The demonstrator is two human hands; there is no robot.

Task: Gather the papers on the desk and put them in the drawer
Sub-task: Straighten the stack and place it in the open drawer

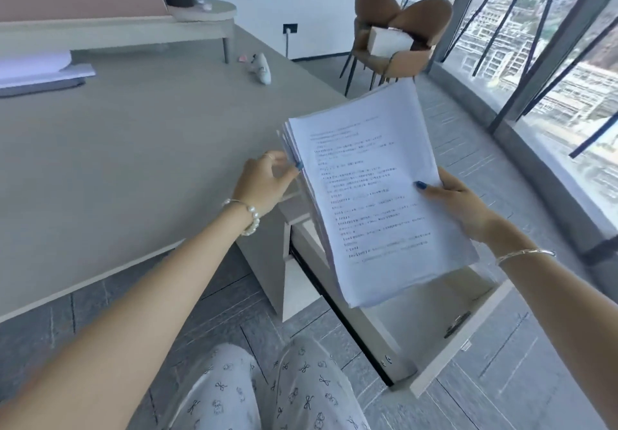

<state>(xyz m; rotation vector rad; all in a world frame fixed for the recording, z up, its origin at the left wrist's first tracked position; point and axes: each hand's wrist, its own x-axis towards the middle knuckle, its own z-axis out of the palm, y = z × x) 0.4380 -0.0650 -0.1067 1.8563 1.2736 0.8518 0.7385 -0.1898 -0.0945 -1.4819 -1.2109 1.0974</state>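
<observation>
I see both hands holding one thick stack of papers [374, 195] in the air, past the right corner of the bench [133, 149] and above the open drawer [431, 322]. The stack is tilted, its printed top page turned up to me, and it touches neither the bench nor the drawer.

My right hand [458, 202] has the stack at its right edge. The thumb lies on the top page and the other fingers are hidden under the sheets, so this hand is closed on the papers. My left hand [264, 179] is at the left edge of the stack. Its fingers [281, 159] are curled and the tips meet the edges of the sheets, which are fanned a little on that side. It seems to pinch or steady the edge, but the picture is blurred there and I cannot tell how firm the hold is.

The drawer is pulled out below the bench corner, and the part of its inside that I can see is pale and bare. More papers [36, 68] lie at the far left of the bench, well apart from the hands. A small white device [262, 68] lies near the far edge of the bench. Two brown chairs [398, 42] stand by the window, with a white box [389, 40] on one seat.
</observation>
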